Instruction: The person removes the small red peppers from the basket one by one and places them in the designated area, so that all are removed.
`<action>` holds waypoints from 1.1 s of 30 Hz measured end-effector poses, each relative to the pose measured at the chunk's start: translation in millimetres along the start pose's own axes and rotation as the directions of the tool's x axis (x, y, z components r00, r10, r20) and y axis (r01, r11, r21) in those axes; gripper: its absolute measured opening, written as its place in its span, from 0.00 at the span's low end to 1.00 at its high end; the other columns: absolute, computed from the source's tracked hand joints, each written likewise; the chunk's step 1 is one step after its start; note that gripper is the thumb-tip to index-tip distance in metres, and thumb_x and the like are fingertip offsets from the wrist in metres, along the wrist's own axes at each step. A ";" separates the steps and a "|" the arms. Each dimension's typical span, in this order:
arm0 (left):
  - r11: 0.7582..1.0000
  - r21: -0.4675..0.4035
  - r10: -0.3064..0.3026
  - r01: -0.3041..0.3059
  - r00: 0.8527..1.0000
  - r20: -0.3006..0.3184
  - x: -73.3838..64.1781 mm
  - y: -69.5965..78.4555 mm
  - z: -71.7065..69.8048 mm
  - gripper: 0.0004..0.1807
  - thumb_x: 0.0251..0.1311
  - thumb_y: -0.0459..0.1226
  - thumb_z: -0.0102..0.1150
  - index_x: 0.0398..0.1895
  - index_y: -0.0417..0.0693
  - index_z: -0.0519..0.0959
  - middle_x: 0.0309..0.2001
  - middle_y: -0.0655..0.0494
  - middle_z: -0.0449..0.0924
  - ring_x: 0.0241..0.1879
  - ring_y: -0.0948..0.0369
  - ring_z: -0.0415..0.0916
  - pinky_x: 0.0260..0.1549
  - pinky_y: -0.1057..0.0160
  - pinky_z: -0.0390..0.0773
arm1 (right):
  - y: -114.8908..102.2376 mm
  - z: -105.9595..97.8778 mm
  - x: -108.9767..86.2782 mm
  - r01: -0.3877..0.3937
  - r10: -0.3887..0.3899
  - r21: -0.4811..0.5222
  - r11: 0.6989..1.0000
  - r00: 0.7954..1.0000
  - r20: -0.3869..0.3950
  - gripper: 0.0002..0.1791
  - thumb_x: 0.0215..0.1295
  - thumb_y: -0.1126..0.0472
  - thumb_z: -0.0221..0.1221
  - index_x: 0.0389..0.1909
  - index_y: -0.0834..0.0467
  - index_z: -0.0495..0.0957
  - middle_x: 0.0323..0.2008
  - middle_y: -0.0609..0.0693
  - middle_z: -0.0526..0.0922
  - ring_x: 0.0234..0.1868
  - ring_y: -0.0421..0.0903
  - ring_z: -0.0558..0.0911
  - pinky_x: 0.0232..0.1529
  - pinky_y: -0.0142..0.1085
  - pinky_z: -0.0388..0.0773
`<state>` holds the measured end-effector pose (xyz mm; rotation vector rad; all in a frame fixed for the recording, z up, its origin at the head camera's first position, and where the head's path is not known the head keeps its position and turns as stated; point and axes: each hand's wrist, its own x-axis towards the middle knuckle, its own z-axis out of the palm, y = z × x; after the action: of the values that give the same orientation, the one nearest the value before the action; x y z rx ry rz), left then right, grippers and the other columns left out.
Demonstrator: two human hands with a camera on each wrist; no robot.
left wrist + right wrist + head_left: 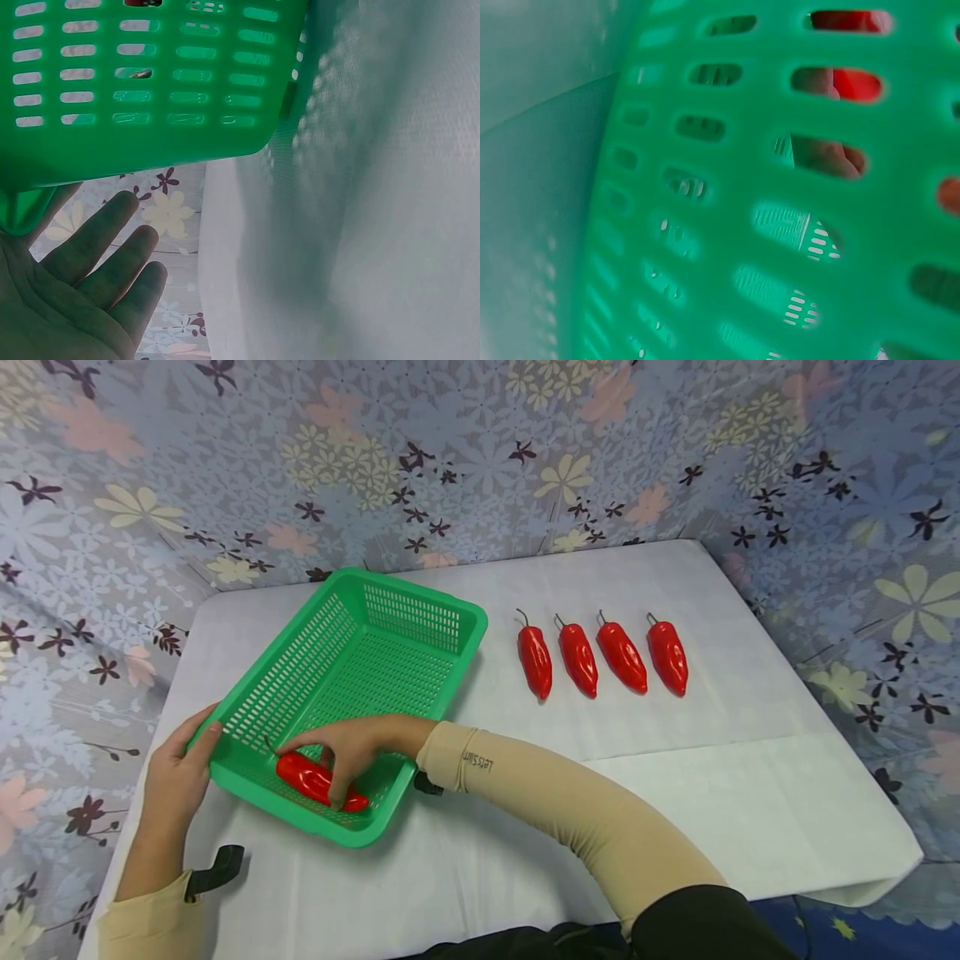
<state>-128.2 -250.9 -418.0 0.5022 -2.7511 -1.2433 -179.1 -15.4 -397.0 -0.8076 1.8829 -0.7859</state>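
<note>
A green plastic basket with slotted walls stands on the left of the table. My left hand holds its near left corner, thumb over the rim; in the left wrist view the other fingers stretch out below the rim. Inside the basket's near end, my right hand grips a shiny red pepper from above, close to the basket floor. Its stem points toward the left wall. Through the slots in the right wrist view, only bits of the red pepper and fingers show.
Several more red peppers lie in a row to the right of the basket, stems pointing away. A white cloth covers the table. Floral fabric hangs behind it. Dark wrist-worn pieces sit at both wrists.
</note>
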 end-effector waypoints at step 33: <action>1.000 0.003 -0.023 0.023 1.000 -0.007 1.1 -3.0 2.5 0.27 0.68 0.59 0.35 0.68 0.68 0.64 0.70 0.51 0.62 0.65 0.49 0.62 0.55 0.42 0.63 | 11.7 -37.2 -31.2 0.228 -0.140 0.451 0.863 0.965 -0.220 0.53 0.43 0.74 0.69 0.68 0.38 0.59 0.48 0.57 0.73 0.48 0.54 0.81 0.44 0.48 0.82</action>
<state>-129.0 -251.3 -421.9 0.5391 -2.7495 -1.2398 -203.7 23.1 -376.8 -0.6226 1.6699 -1.4177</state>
